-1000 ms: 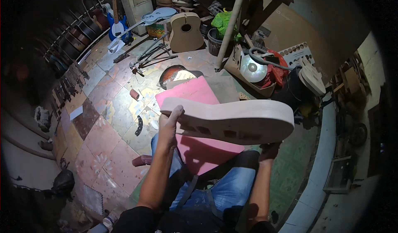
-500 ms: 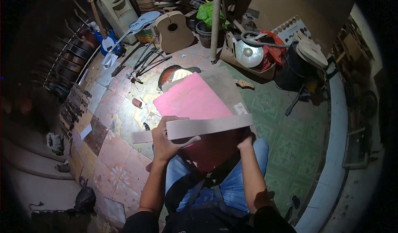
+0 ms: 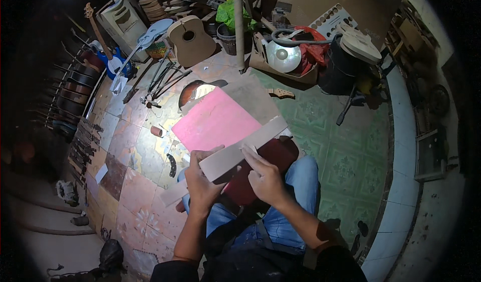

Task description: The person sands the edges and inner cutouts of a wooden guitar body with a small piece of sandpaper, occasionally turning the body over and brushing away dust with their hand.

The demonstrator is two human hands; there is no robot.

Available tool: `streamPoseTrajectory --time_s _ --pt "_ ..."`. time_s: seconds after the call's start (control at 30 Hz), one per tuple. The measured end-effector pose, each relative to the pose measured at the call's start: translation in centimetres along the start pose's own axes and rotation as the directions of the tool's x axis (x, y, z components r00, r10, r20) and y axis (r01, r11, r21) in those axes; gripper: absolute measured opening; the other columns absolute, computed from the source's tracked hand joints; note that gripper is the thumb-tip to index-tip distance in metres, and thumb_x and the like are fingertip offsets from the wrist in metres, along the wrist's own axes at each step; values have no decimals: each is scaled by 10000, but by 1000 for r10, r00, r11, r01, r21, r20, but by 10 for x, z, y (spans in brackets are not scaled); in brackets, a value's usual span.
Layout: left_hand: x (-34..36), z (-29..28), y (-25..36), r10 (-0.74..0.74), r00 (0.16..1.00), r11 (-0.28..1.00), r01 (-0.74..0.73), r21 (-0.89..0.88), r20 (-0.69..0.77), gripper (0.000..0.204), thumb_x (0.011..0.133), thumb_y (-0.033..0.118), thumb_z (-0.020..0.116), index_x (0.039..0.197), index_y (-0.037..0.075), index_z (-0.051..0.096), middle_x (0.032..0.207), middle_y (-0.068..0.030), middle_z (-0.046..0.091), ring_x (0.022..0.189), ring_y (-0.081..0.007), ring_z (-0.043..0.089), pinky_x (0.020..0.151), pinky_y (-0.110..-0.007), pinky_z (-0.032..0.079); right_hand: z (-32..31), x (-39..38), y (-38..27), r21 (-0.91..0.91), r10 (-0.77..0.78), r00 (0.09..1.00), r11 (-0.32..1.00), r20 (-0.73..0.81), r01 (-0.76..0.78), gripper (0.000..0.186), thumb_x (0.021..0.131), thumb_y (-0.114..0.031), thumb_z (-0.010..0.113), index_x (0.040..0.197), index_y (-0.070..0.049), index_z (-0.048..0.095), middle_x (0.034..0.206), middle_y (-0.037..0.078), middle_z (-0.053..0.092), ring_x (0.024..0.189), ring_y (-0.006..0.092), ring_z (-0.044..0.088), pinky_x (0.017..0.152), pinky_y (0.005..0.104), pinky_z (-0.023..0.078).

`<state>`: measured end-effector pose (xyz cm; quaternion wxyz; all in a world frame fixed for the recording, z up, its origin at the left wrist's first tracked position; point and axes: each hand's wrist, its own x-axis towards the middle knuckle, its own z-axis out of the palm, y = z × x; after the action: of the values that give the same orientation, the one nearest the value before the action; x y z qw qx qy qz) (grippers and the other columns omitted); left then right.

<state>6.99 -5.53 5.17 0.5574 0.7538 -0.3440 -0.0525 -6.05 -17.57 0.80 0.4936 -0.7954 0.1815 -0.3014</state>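
A long, pale wooden plank (image 3: pixel 220 162) slants across my lap, its right end higher and farther away. My left hand (image 3: pixel 203 181) is wrapped round it left of its middle, thumb on the near side. The fingers of my right hand (image 3: pixel 264 176) are pressed together on the plank's upper face, with a small pale flat piece (image 3: pixel 249 147) showing at their tips; its kind is unclear. Beyond the plank lies a pink board (image 3: pixel 215 119), on top of a grey board (image 3: pixel 250 99). A dark red block-like surface (image 3: pixel 273 154) shows under the plank, between my knees.
A sunburst guitar body (image 3: pixel 193 92) and neck (image 3: pixel 281 93) stick out from under the boards. Left of them, a small brown cylinder (image 3: pixel 156 131) and clamps (image 3: pixel 163 79) lie on the tiles. An acoustic guitar body (image 3: pixel 193 41), a pole (image 3: pixel 238 26) and a black bucket (image 3: pixel 338 71) stand farther back.
The plank has tilted, its right end swinging away from me. My right hand has left that end and come onto the upper face near the middle. My left hand keeps its grip.
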Motion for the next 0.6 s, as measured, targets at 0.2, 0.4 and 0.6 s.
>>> streamPoseTrajectory --time_s 0.2,0.4,0.6 --pt "-9 1 5 -78 996 997 79 -26 49 576 661 211 967 960 19 515 1045 -187 746 928 -197 721 824 -321 568 -10 13 34 -327 -105 994 939 13 104 525 782 90 515 1276 -14 659 1337 221 618 1187 384 620 1012 425 505" --pt "-13 3 1 14 1000 999 -14 -29 -8 566 668 238 967 953 22 528 1011 -160 755 894 -172 722 797 -313 572 -35 33 69 -502 -123 981 865 -149 32 414 812 46 539 1190 -23 696 1275 241 647 1117 380 651 978 431 494" --pt "-10 -7 3 -36 999 999 36 -8 15 565 657 247 973 970 18 562 971 -138 754 847 -164 716 773 -319 572 -26 16 58 -424 -96 995 902 -16 80 451 795 74 513 1206 0 683 1270 216 658 1154 369 638 985 426 483"
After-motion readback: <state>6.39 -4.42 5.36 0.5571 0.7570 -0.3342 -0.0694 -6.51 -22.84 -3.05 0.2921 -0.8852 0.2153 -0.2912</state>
